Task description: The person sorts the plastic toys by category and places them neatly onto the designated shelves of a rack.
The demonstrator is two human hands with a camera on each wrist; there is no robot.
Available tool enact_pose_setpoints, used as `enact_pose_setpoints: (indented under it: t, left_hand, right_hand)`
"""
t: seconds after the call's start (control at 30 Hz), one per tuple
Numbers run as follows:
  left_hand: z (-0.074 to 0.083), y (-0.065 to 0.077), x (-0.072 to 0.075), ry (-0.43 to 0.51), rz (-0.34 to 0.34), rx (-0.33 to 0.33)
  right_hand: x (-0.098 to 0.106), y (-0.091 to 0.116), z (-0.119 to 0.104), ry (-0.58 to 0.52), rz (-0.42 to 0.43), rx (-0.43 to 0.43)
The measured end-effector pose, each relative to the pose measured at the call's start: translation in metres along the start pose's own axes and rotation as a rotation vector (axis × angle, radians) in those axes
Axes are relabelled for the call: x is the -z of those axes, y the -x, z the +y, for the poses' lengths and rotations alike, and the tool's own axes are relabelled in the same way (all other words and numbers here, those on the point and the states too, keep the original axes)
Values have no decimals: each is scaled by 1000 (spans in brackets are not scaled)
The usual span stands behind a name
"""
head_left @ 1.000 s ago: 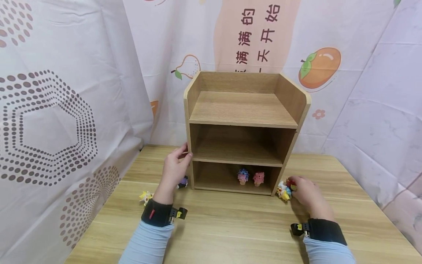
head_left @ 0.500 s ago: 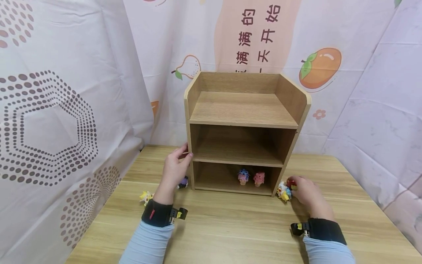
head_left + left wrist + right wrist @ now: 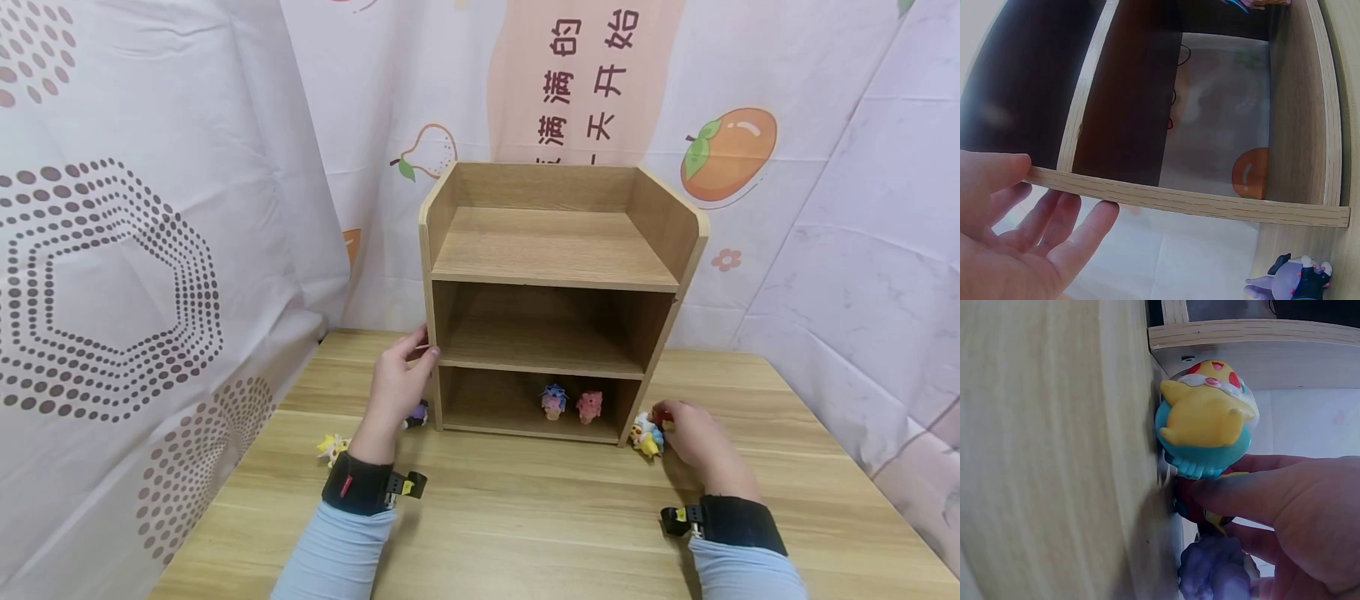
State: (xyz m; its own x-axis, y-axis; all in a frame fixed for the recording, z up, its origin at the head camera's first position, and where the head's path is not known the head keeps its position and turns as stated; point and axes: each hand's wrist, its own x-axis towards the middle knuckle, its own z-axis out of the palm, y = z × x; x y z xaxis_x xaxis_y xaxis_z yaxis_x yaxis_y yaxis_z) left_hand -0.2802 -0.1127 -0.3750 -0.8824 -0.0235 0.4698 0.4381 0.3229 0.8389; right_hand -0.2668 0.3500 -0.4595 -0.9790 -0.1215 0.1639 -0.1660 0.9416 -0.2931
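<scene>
My left hand (image 3: 401,379) holds the left side panel of a wooden shelf unit (image 3: 555,250), thumb at the front edge and fingers against the outer side, as the left wrist view shows. My right hand (image 3: 697,437) pinches a small red-and-yellow toy figure (image 3: 662,417) beside the unit's lower right corner; thumb and fingers hide much of it. Next to it sits a yellow toy figure (image 3: 1207,419) with a white hood and turquoise base. A purple toy figure (image 3: 1213,569) shows below the thumb in the right wrist view.
On the bottom shelf stand a blue-haired figure (image 3: 553,402) and a pink figure (image 3: 588,406). Left of the unit, a purple-and-black figure (image 3: 1297,278) and a yellow-and-white figure (image 3: 332,448) lie on the wooden table (image 3: 510,533). A printed curtain (image 3: 772,275) hangs behind.
</scene>
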Motion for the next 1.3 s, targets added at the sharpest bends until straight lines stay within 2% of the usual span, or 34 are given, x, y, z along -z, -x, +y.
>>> enact_pose_setpoints:
  t: [0.3, 0.73, 1.3]
  left_hand:
    - [0, 1, 0, 17, -8, 7]
    - [-2, 1, 0, -9, -1, 0]
    - [0, 1, 1, -17, -4, 6]
  right_hand:
    - [0, -1, 2, -19, 13, 21]
    - [8, 2, -1, -52, 99, 102]
    - [18, 3, -1, -89, 124, 56]
